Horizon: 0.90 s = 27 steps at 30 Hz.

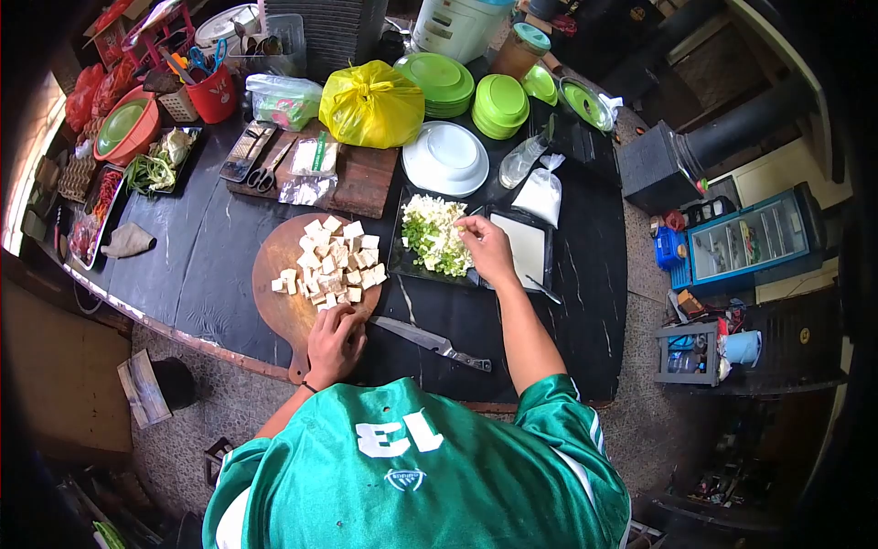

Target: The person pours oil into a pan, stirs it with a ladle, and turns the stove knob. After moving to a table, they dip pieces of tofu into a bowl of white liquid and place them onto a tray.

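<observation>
A round wooden board (282, 316) bears a heap of pale cubes (340, 261) with browned sides. My left hand (335, 343) rests at the heap's near edge, its fingers curled; what they hold, if anything, is hidden. Right of the board, a black tray (400, 261) holds chopped green and white vegetables (437, 236). Over this tray's right side is my right hand (485, 247), fingers pinched together on something too small to make out. A second tray (549, 247) with white contents lies beside it. The knife (430, 340) lies on the table between the board and my right forearm.
Behind the board, a dark wooden block (366, 183) carries scissors (272, 166) and packets. Further back stand a yellow bag (372, 103), green plates (435, 82) and white plates (445, 157). A clear bottle (526, 157) and a white bag (541, 190) stand behind the second tray.
</observation>
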{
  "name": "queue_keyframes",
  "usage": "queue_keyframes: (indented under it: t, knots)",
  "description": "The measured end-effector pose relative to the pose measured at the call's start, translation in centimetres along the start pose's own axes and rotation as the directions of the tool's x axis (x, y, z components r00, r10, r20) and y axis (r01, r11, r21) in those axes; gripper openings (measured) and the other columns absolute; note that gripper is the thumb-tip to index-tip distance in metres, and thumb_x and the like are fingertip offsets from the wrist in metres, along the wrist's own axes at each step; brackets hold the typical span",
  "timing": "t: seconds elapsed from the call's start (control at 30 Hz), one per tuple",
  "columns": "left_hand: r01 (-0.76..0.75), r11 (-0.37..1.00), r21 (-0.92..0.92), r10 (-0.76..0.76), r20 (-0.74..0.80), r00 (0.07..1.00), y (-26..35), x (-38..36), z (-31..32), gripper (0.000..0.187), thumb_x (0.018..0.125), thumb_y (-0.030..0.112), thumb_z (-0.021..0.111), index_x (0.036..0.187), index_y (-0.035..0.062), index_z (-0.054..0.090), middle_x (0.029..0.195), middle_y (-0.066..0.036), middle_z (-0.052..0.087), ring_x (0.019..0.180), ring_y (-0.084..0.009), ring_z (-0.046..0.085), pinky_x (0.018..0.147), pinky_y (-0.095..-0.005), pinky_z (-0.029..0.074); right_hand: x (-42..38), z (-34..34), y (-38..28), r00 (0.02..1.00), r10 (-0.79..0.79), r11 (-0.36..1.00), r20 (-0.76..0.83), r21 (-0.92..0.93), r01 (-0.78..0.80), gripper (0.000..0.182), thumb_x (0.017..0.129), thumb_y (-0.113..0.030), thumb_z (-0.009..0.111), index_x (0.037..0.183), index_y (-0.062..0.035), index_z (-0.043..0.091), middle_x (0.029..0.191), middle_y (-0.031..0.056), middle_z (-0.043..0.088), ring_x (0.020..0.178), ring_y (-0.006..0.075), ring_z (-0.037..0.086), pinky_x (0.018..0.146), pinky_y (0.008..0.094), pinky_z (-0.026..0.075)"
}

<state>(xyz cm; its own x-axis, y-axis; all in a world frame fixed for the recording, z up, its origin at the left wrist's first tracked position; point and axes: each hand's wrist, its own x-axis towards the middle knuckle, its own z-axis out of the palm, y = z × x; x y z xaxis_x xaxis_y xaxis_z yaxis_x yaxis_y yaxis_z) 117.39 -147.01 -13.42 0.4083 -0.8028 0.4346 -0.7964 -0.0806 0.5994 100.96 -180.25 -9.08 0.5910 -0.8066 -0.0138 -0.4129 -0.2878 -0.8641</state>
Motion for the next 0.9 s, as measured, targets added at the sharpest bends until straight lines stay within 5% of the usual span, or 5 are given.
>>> queue_keyframes:
  t: [0.17,0.27,0.33,0.57,0.9]
  knots:
    - [0.01,1.0,0.011,-0.01,0.015,1.0,0.1,0.0,-0.1,0.036,0.081,0.007,0.083,0.116,0.0125,0.072,0.12,-0.009,0.066,0.102,-0.0327,0.065,0.086,-0.0433,0.056,-0.8,-0.5,-0.2,0.998,0.039,0.977,0.052,-0.213,-0.027,0.023,0.1,-0.011,0.068,0.119,-0.003,0.079,0.105,0.0135,0.082,0.088,0.0205,0.076,0.082,0.0346,0.057]
    - [0.022,1.0,0.014,-0.022,0.024,0.999,0.1,-0.1,0.0,0.037,0.082,0.007,0.083,0.116,0.013,0.072,0.12,-0.009,0.066,0.102,-0.0327,0.065,0.087,-0.0433,0.056,-1.1,-0.3,0.1,0.975,-0.22,0.952,0.034,-0.212,0.222,0.025,0.1,-0.012,0.067,0.12,-0.0028,0.079,0.111,0.017,0.082,0.094,0.0267,0.079,0.085,0.0373,0.059]
    - [0.02,1.0,0.015,-0.02,0.01,1.0,0.0,-0.1,0.1,0.037,0.082,0.008,0.083,0.117,0.0132,0.072,0.12,-0.009,0.066,0.102,-0.0327,0.065,0.087,-0.0434,0.056,-1.5,-0.5,-1.6,1.0,-0.007,0.978,0.027,-0.209,0.013,0.024,0.099,-0.012,0.068,0.119,-0.0028,0.078,0.112,0.0162,0.082,0.096,0.0282,0.079,0.088,0.0394,0.06]
    - [0.015,1.0,0.012,-0.016,0.023,1.0,-0.2,-0.2,0.1,0.038,0.081,0.008,0.083,0.117,0.0127,0.072,0.122,-0.01,0.065,0.103,-0.0334,0.065,0.089,-0.0438,0.056,-1.2,0.0,-1.1,0.988,-0.15,0.95,-0.032,-0.283,0.135,0.017,0.099,-0.017,0.075,0.109,-0.0031,0.077,0.105,0.0115,0.08,0.099,0.0237,0.077,0.082,0.0363,0.058]
    - [0.018,1.0,0.012,-0.018,0.023,1.0,-0.1,-0.2,0.1,0.036,0.081,0.009,0.083,0.116,0.0124,0.072,0.121,-0.01,0.066,0.104,-0.0335,0.065,0.089,-0.0439,0.056,-2.4,2.1,-2.9,0.996,0.047,0.769,-0.07,-0.635,-0.081,0.034,0.092,-0.039,0.084,0.107,-0.0084,0.078,0.107,0.011,0.076,0.105,0.0331,0.072,0.09,0.0476,0.057]
